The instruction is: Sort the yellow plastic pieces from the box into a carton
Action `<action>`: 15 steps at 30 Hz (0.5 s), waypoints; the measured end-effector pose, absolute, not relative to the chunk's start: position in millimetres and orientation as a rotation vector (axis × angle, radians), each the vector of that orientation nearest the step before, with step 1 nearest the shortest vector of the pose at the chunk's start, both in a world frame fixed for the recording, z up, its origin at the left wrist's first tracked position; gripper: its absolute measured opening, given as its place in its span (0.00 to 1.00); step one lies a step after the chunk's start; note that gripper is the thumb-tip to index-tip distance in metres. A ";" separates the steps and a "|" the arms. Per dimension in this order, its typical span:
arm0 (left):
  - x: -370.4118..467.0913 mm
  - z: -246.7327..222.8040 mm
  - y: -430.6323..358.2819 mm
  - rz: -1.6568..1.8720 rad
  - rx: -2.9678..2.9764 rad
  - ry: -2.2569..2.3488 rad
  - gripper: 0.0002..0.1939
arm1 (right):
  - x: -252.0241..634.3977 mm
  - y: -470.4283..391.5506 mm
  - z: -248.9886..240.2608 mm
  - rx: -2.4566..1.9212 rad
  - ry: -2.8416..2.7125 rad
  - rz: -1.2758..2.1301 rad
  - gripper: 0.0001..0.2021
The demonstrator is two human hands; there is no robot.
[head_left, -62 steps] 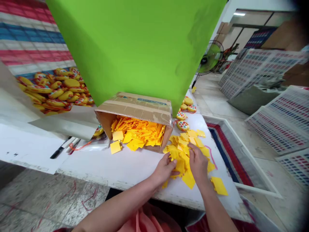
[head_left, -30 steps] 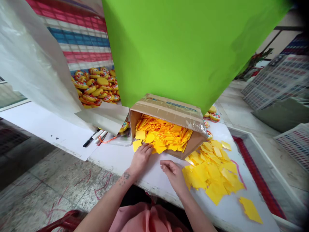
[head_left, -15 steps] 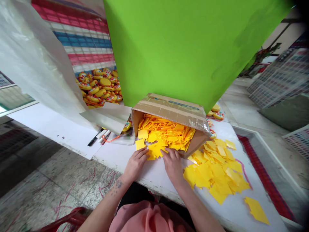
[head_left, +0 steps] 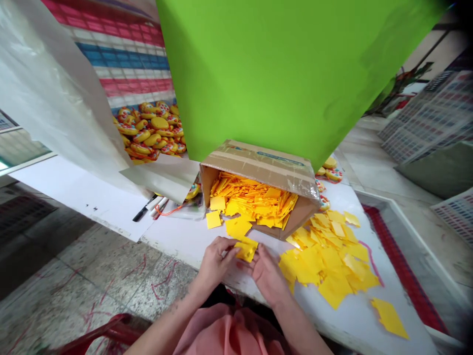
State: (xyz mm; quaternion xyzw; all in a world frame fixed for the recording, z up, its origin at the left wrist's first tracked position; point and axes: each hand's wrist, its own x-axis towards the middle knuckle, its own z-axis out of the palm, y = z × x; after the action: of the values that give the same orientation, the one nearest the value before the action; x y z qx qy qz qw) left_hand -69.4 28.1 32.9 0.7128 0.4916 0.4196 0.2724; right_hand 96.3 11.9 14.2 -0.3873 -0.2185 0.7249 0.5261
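Between my two hands, just above the table's front edge, is a small yellow sheet piece (head_left: 247, 249). My left hand (head_left: 218, 257) pinches its left side between thumb and fingers. My right hand (head_left: 266, 268) holds its right edge with the fingertips. Right beyond them, another yellow piece (head_left: 237, 227) lies flat on the table. A cardboard box (head_left: 254, 162) rests on its side behind it, its opening toward me. Many thin yellow-orange pieces (head_left: 254, 197) fill the box, and a few have spilled out at its mouth.
To the right spreads a loose pile of yellow pieces (head_left: 328, 261), with one separate piece (head_left: 390, 318). Pens (head_left: 151, 207) and a grey-white sheet (head_left: 162, 177) lie left of the box. A tall green board (head_left: 281, 74) stands behind. Yellow puffy items (head_left: 151, 133) are heaped at back left.
Both hands have moved back toward my body from the box mouth, lifting a yellow piece off the table. My right hand has turned so its palm shows more.
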 end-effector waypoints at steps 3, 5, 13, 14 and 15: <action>-59.8 31.6 39.7 1.105 1.959 1.271 0.11 | 95.6 0.3 10.4 -0.881 -0.432 1.788 0.17; -57.5 25.2 51.4 1.071 2.087 1.331 0.13 | 99.7 -4.8 6.4 -0.908 -0.323 1.742 0.16; -50.6 -2.0 66.0 0.731 2.487 1.563 0.16 | 112.8 -12.6 5.7 -0.905 -0.219 1.659 0.14; -52.5 -3.1 65.0 0.738 2.498 1.573 0.15 | 112.6 -12.8 6.6 -0.908 -0.246 1.656 0.15; -55.2 -3.6 64.1 0.753 2.506 1.584 0.15 | 112.4 -12.8 7.6 -0.910 -0.263 1.656 0.15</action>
State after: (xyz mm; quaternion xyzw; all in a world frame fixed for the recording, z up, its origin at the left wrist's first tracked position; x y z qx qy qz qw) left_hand -55.2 64.1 -3.6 0.8185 0.5175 0.2459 0.0415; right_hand 112.4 -12.8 7.6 -0.3892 -0.1126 0.7080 0.5785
